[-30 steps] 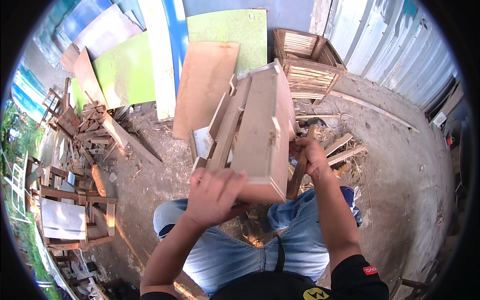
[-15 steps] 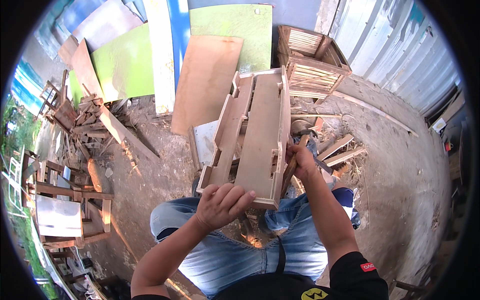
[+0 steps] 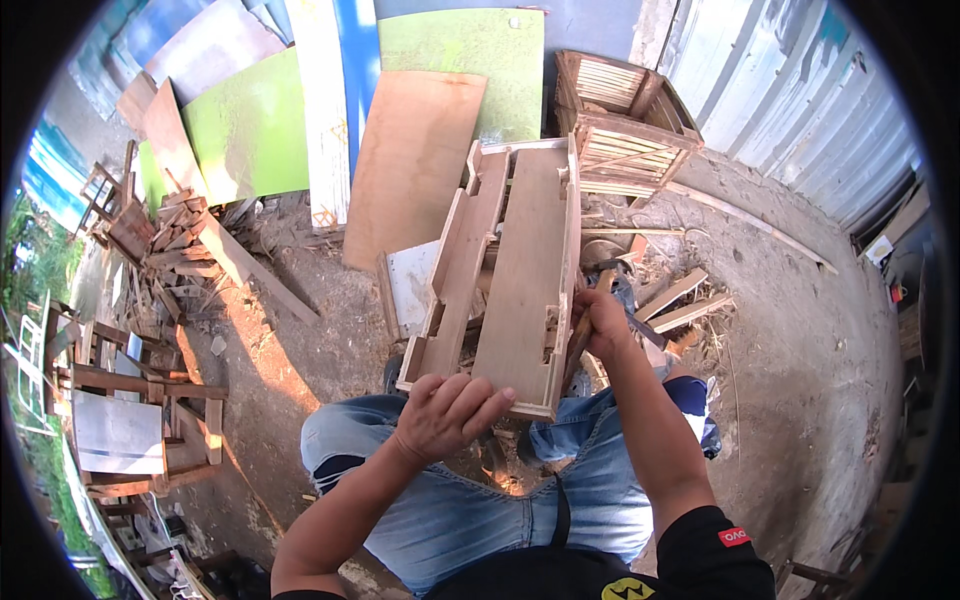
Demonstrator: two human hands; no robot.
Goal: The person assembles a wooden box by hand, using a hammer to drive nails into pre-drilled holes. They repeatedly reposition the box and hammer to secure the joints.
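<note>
The box point(image 3: 520, 290) is at centre. The left hand point(image 3: 450, 415) curls over its near end; the right hand point(image 3: 600, 325) closes around a handle point(image 3: 580, 345) at right. A slack left grip could let the box slip.

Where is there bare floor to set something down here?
The widest bare floor lies right of the loose wood strips, below the long thin stick. A smaller, mostly bare patch lies between the left knee and the wooden frame at far left. It is crowded around the right hand and at the wood-scrap pile, upper left.
</note>
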